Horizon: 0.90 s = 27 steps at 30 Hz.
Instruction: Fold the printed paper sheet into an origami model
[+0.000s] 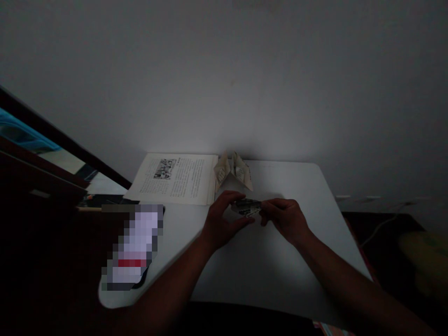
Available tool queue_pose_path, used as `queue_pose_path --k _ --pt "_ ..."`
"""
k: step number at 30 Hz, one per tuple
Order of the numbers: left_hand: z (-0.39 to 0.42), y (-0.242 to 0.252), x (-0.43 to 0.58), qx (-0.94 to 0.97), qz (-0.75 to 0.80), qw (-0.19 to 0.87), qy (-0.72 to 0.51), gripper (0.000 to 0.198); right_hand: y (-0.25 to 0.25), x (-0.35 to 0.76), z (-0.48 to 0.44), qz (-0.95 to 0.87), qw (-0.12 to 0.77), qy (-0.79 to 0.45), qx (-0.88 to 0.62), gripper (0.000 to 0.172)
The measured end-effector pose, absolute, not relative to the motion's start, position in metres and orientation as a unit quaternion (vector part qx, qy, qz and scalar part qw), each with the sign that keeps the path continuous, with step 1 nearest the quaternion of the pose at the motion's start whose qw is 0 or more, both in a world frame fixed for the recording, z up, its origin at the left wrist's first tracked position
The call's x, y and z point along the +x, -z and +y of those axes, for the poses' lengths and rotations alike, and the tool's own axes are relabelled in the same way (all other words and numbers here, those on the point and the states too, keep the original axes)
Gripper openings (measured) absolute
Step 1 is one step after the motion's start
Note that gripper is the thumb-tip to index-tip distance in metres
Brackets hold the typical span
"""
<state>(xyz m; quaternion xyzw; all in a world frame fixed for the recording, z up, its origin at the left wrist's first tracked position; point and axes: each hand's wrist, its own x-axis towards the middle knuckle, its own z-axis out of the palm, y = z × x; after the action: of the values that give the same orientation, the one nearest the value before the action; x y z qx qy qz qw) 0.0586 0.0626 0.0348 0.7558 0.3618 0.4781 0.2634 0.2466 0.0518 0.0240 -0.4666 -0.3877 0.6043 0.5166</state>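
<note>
Between my two hands, above the white table [280, 182], is a small piece of folded printed paper [247, 206]. My left hand [221, 219] grips it from the left, thumb below and fingers above. The fingertips of my right hand [285, 217] pinch its right end. Just beyond my hands stands a folded paper shape [232, 171] with pointed flaps, made of printed paper. Its left side meets the edge of a stack of printed pages [189, 179], whose top sheet carries a dark picture.
A phone [138, 242], its screen blurred out, lies at the table's left edge. Behind the table rises a bare wall [224, 84]. A dark slanting rail [70, 140] runs along the left. At the right, a thin cable [380, 226] hangs beside the table.
</note>
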Motion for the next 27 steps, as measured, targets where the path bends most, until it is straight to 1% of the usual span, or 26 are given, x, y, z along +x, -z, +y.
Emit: queue_pose_path --k 6,11,13,22,27 --pt "0.0633 -0.0354 0.0587 0.744 0.369 0.274 -0.485 0.040 -0.0249 0.2466 0.0511 -0.385 0.514 -0.618 -0.454 0.018" --pt "0.0642 -0.0352 0.0589 0.729 0.379 0.305 -0.483 0.019 -0.0242 0.2462 0.0507 -0.392 0.512 -0.616 -0.452 0.019" --pt "0.0642 -0.0351 0.0589 0.724 0.384 0.315 -0.478 0.015 -0.0240 0.2460 0.0504 -0.394 0.514 -0.616 -0.449 0.019" --pt "0.0627 -0.0422 0.0605 0.711 0.434 0.346 -0.432 0.015 -0.0214 0.2488 0.0489 -0.432 0.515 -0.596 -0.440 0.018" --pt "0.0628 -0.0378 0.0608 0.684 0.430 0.421 -0.412 0.020 -0.0257 0.2480 0.0473 -0.457 0.516 -0.571 -0.447 0.020"
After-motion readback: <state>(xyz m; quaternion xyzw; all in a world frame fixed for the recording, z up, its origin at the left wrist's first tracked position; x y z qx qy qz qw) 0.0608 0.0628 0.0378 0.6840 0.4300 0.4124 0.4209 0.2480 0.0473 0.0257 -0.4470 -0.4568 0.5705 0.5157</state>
